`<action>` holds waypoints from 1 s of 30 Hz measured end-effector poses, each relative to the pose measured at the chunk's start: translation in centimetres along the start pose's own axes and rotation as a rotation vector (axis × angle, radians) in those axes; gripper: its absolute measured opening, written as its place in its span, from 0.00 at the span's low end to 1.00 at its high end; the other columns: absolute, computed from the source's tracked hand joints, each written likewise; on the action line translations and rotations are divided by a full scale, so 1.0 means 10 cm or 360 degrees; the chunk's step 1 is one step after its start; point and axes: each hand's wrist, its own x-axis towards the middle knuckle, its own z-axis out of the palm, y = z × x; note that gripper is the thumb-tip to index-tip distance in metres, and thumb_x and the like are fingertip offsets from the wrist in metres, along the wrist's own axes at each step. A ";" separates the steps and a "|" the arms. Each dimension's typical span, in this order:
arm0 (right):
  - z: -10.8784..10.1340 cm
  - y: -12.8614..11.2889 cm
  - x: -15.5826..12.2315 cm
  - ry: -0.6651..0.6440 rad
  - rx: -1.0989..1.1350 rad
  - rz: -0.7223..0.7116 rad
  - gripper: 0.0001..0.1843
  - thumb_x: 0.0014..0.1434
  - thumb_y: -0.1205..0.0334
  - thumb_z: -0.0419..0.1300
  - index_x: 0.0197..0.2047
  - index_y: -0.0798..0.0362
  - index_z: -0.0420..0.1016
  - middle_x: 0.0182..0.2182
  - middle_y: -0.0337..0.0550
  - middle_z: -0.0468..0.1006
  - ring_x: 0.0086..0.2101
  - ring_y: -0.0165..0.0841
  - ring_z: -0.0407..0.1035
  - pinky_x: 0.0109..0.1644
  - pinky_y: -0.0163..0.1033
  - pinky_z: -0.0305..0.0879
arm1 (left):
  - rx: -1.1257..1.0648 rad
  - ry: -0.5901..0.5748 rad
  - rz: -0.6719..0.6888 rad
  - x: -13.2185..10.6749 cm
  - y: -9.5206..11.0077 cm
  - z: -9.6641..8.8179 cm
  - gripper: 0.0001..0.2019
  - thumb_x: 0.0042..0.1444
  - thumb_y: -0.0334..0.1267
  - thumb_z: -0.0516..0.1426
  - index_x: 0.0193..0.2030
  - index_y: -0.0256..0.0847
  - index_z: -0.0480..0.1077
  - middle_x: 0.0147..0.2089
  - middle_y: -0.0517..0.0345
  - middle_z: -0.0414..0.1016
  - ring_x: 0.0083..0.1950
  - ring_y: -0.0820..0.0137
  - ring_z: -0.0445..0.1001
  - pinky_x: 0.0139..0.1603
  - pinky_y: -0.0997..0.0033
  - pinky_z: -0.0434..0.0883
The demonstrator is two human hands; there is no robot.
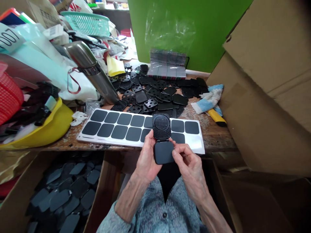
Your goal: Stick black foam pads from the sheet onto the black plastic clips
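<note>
A hinged black plastic case (162, 127), like a compact, lies unfolded with its gridded round half upward and a smooth dark square face toward me. My left hand (147, 158) is closed around its left side and underside. With thumb and bent fingers, my right hand (186, 159) pinches the right edge of the smooth half. Behind the case, a white sheet of dark rounded-square stickers (126, 132) lies along the table's front edge. The case and hands hide part of that sheet.
Loose black plastic pieces (155, 94) are heaped behind the sheet. A steel thermos (93, 72) leans left of them; a yellow-handled tool (216, 117) lies right. Below left, a cardboard box (99, 194) holds several dark cases. Cardboard (267, 106) stands at right.
</note>
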 end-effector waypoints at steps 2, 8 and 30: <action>0.00 0.00 -0.01 -0.0013 -0.0014 0.0004 0.06 0.58 0.62 0.54 0.30 0.52 0.65 0.34 0.40 0.68 0.45 0.34 0.65 0.48 0.38 0.61 | 0.0037 -0.0034 0.0013 0.00 0.00 0.01 0.18 0.60 0.45 0.45 0.43 0.36 0.70 0.35 0.52 0.75 0.36 0.67 0.74 0.39 0.68 0.71; 0.01 -0.03 -0.03 0.0006 -0.0169 -0.0083 0.05 0.59 0.64 0.53 0.30 0.52 0.64 0.35 0.41 0.67 0.44 0.34 0.65 0.47 0.40 0.62 | 0.0071 -0.0033 0.0032 -0.01 0.00 0.01 0.20 0.59 0.48 0.45 0.41 0.34 0.70 0.33 0.50 0.74 0.38 0.64 0.74 0.40 0.65 0.71; 0.00 -0.26 -0.12 0.0020 -0.0659 -0.0406 0.06 0.59 0.68 0.51 0.30 0.52 0.63 0.37 0.43 0.66 0.44 0.35 0.64 0.47 0.42 0.61 | -0.0087 -0.0083 -0.0009 -0.07 0.01 0.05 0.20 0.58 0.48 0.48 0.41 0.34 0.71 0.34 0.51 0.74 0.36 0.67 0.74 0.43 0.65 0.70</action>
